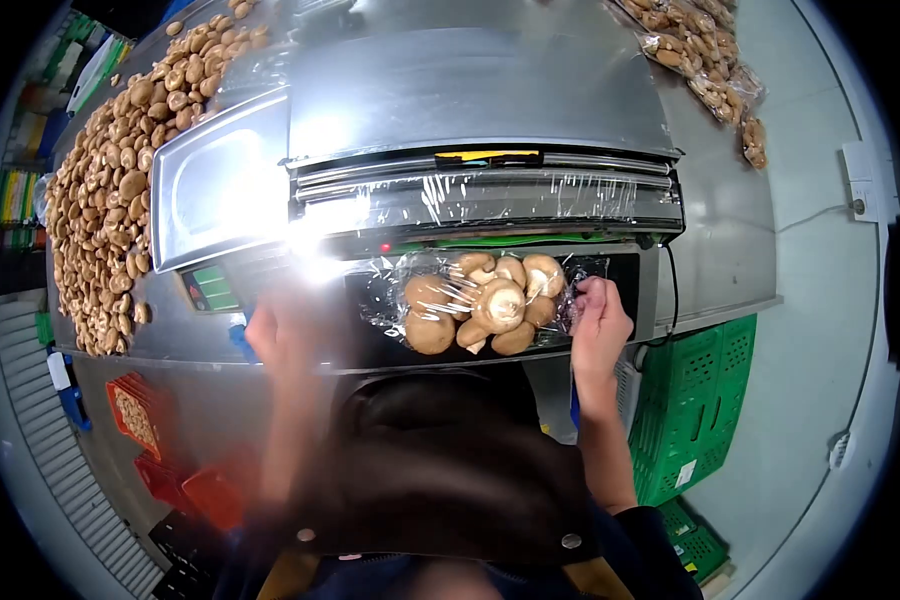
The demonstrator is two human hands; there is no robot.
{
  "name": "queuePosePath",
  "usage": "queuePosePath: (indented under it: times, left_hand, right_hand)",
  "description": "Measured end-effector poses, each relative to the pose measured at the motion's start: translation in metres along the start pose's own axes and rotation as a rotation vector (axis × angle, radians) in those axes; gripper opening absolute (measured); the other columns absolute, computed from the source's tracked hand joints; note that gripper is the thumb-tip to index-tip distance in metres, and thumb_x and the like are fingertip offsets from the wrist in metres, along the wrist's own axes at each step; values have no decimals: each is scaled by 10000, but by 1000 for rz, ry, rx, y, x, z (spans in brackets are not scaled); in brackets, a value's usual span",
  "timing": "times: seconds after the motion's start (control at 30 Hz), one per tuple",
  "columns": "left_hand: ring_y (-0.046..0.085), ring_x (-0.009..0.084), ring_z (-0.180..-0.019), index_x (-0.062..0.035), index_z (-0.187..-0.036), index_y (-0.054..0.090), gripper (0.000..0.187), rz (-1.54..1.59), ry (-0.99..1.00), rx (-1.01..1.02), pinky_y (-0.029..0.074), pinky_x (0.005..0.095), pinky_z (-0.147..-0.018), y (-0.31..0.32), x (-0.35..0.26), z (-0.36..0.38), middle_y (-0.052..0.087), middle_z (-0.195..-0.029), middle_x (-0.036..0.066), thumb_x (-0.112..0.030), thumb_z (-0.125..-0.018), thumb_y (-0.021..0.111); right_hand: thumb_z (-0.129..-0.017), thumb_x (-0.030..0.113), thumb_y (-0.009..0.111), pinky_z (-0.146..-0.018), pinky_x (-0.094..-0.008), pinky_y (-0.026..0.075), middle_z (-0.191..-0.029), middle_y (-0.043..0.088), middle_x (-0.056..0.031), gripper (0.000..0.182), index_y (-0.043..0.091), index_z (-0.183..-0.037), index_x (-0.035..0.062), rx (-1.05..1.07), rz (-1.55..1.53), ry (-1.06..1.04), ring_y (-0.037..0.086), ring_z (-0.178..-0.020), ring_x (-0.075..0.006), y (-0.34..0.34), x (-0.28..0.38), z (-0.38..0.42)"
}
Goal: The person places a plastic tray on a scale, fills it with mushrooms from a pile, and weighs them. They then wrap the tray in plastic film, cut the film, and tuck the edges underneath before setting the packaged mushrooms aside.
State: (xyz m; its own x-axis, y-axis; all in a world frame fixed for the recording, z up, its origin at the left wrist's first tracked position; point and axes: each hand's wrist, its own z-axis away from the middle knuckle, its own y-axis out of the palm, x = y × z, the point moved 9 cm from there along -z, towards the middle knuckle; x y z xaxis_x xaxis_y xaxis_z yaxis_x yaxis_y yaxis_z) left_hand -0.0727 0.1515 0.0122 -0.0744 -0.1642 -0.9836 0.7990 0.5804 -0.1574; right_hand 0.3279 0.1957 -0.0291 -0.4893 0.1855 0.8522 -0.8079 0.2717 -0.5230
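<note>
Brown mushrooms (pixel 500 305) lie in a cluster under clear plastic film (pixel 460 290), on the black plate (pixel 625 275) at the front of a film-wrapping machine. My right hand (pixel 600 318) is at the right end of this pack, its fingers closed on the crumpled edge of the film. Off to the left, my left hand (pixel 292 330) is smeared by motion, apart from the pack and near a small panel with a green label (pixel 212 287). Its fingers are too blurred to read.
Behind the plate stand the wrapping machine's rollers (pixel 400 178). A clear plastic tray (pixel 215 185) and a large pile of loose mushrooms (pixel 120 190) are at left. Bagged mushrooms (pixel 705 60) lie at back right. Green crates (pixel 695 410) and red crates (pixel 175 480) stand below the table.
</note>
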Motion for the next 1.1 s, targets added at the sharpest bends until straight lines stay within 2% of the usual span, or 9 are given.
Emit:
queuePosePath:
  times: [0.03, 0.07, 0.23, 0.43, 0.53, 0.8, 0.87, 1.0, 1.1]
  left_hand:
    - [399, 40, -390, 21, -839, 608, 366, -353, 217, 48, 295, 191, -374, -5, 4, -6, 654, -729, 102, -244, -1009, 423]
    - [414, 45, -389, 33, -892, 624, 357, -143, -38, 53, 309, 191, -371, -7, 29, -4, 677, -781, 124, -248, -1003, 433]
    - [450, 74, -378, 71, -979, 622, 445, -227, -231, 305, 349, 222, -368, 54, 33, 15, 687, -790, 149, -309, -1007, 393]
    - [453, 81, -435, 24, -669, 608, 555, -410, -217, 344, 338, 248, -424, 48, 64, 18, 501, -489, 28, -408, -984, 458]
    - [384, 69, -401, -84, -514, 470, 564, -362, -205, 315, 275, 241, -378, 17, 90, 3, 423, -464, -19, -442, -948, 517]
    - [366, 97, -386, -99, -706, 517, 273, -7, -836, 45, 238, 262, -371, -104, 88, 71, 427, -511, -21, -290, -859, 638]
    - [449, 154, -428, -34, -719, 592, 259, -207, -810, 108, 336, 311, -427, -112, 121, 84, 523, -559, 33, -257, -844, 638]
    - [610, 297, -618, 10, -804, 668, 301, -1125, -238, 736, 481, 396, -636, -49, 166, 90, 645, -745, 224, -289, -798, 628]
    - [624, 244, -692, 14, -880, 651, 182, -778, -331, 819, 482, 364, -595, -18, 168, 107, 644, -766, 143, -148, -825, 588]
  right_hand:
    - [-992, 229, 456, -500, -278, 419, -576, 543, -55, 306, 600, -850, 0, 31, 4, 32, 501, -484, -125, 0, -5, 0]
    - [-991, 245, 461, -490, -278, 406, -552, 534, -51, 327, 608, -829, 1, 62, 9, 62, 493, -473, -126, 1, -11, -2]
    - [-986, 313, 470, -492, -299, 392, -530, 505, -70, 404, 604, -782, -9, 41, 128, -1, 462, -471, -119, 4, -4, -4]
    - [-969, 366, 508, -451, -251, 317, -508, 439, 5, 508, 541, -624, -5, -21, 152, -42, 396, -476, -64, -1, -11, -8]
    - [-950, 390, 539, -444, -278, 307, -492, 431, 5, 523, 543, -600, 0, 101, -23, 230, 381, -463, -72, 3, -29, -2]
    - [-878, 231, 641, -396, -234, 237, -473, 420, 58, 407, 518, -526, 69, 333, -286, 752, 361, -419, -24, -15, -56, 85]
    - [-869, 238, 629, -405, -244, 323, -458, 438, 45, 374, 554, -545, 66, 436, -82, 823, 426, -414, -62, 1, -105, 111]
    - [-844, 168, 596, -545, -268, 451, -591, 536, 12, 222, 598, -646, 68, 656, 380, 220, 550, -608, -106, 91, -97, 139]
    - [-870, 117, 556, -617, -253, 464, -792, 599, 5, 104, 631, -845, 49, 713, -1204, 777, 540, -691, -112, 159, -37, 178]
